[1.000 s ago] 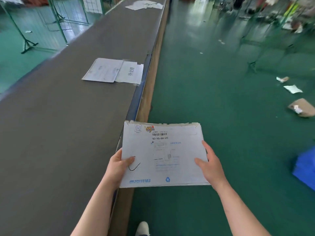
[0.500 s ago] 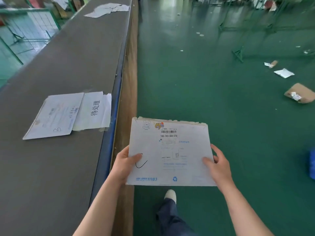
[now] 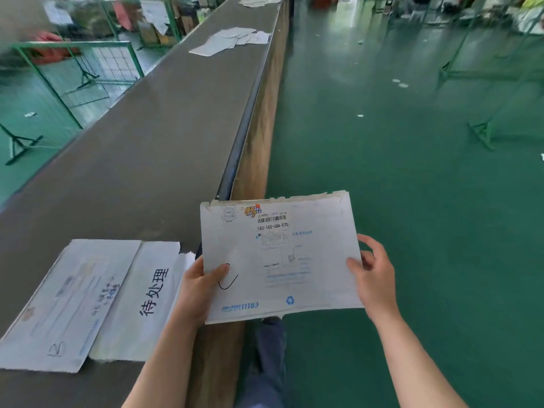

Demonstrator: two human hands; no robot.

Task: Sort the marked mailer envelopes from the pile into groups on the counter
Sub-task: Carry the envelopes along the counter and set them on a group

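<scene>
Stack of white mailer envelopes [image 3: 282, 257] held flat in the air, just off the near edge of the long dark tabletop [image 3: 153, 160], above the green floor [image 3: 397, 178]. Left hand [image 3: 200, 285] gripping the stack's left edge, thumb lying on top beside a hand-drawn black mark [image 3: 228, 281]. Right hand [image 3: 375, 278] holding the stack's right edge, fingers curled around it. Top mailer showing a barcode label [image 3: 272, 219], a blue "11183" print and a recycling symbol near its lower edge; far edge of the stack ragged.

On the tabletop, left of the stack: paper sign with black handwritten characters [image 3: 147, 293], lying flat at the tabletop's edge. Single marked mailer [image 3: 64, 304] resting partly over the sign's left side, a pen mark near its near corner. Farther along the tabletop from the stack, a loose group of white envelopes [image 3: 229, 41]. Beyond the tabletop, green wire-mesh cages [image 3: 97, 66]. Below the stack, a leg in dark trousers [image 3: 269, 363].
</scene>
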